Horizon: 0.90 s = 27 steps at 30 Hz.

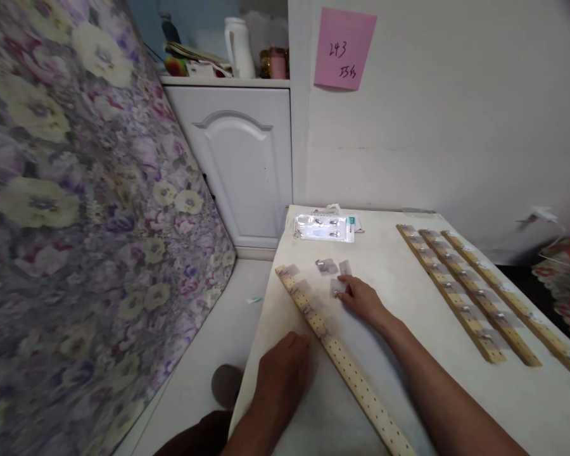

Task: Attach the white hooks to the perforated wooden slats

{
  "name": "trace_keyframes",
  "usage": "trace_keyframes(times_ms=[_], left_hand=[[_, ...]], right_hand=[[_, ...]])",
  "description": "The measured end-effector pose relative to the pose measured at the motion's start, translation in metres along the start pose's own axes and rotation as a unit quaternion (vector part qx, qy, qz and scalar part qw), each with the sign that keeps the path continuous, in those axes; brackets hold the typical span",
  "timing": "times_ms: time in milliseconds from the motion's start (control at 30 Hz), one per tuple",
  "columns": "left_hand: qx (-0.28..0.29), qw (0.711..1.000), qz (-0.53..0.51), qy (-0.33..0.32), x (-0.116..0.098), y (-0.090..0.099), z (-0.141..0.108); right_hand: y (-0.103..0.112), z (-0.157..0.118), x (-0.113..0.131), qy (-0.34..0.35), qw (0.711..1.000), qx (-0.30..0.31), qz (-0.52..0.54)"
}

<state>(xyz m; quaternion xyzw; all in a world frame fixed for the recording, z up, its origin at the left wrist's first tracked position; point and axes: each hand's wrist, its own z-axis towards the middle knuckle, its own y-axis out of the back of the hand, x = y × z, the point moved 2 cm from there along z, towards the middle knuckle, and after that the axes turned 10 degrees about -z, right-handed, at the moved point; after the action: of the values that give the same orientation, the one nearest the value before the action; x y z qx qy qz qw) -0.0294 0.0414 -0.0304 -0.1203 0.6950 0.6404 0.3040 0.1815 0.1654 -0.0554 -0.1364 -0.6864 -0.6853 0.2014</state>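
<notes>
My right hand [363, 299] pinches the edge of a clear adhesive hook [335, 286] lying on the white table. Just beyond it are a second clear hook [345, 266] and another with a metal hook [327, 266]. Slanting between my hands is a light wooden strip [344, 367] with rows of holes; several clear hooks [308, 309] sit along its far part, while its near part shows bare holes. My left hand [284, 367] rests closed on the table, left of the strip. Its fingers curl under, so whatever they might hold is hidden.
Three wooden strips [449, 288] bearing hooks lie on the right of the table [384, 253]. Clear packaging [323, 228] with hooks inside sits at the back. A floral curtain [99, 209] hangs to the left, and a white cabinet [247, 171] stands behind.
</notes>
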Motion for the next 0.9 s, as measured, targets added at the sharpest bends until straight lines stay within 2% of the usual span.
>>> trace_keyframes(times_ms=[133, 200, 300, 500, 600, 700, 800, 900], left_hand=[[-0.012, 1.000, -0.007, -0.006, 0.001, 0.001, -0.001], [-0.014, 1.000, -0.012, -0.011, 0.001, 0.001, -0.001], [-0.017, 0.999, -0.023, -0.016, 0.003, -0.001, 0.000], [-0.047, 0.997, -0.062, -0.026, 0.010, -0.002, 0.002], [-0.072, 0.992, -0.092, -0.044, 0.009, -0.003, -0.004], [-0.100, 0.985, -0.134, -0.036, 0.002, -0.009, -0.019], [-0.115, 0.980, -0.161, -0.020, -0.009, -0.024, -0.038], [-0.139, 0.977, -0.162, -0.024, -0.019, -0.037, -0.051]], right_hand=[[0.000, -0.006, -0.003, -0.019, 0.999, -0.023, 0.033], [-0.001, -0.010, -0.006, -0.036, 0.990, -0.059, 0.119], [-0.003, -0.016, -0.009, -0.063, 0.954, -0.091, 0.278], [0.005, -0.037, -0.018, -0.082, 0.915, -0.047, 0.392], [0.014, -0.066, -0.025, -0.090, 0.877, -0.025, 0.471], [0.014, -0.099, -0.025, -0.083, 0.842, 0.044, 0.532], [0.006, -0.122, -0.017, -0.076, 0.834, 0.089, 0.539], [-0.001, -0.130, -0.006, -0.063, 0.841, 0.095, 0.528]])
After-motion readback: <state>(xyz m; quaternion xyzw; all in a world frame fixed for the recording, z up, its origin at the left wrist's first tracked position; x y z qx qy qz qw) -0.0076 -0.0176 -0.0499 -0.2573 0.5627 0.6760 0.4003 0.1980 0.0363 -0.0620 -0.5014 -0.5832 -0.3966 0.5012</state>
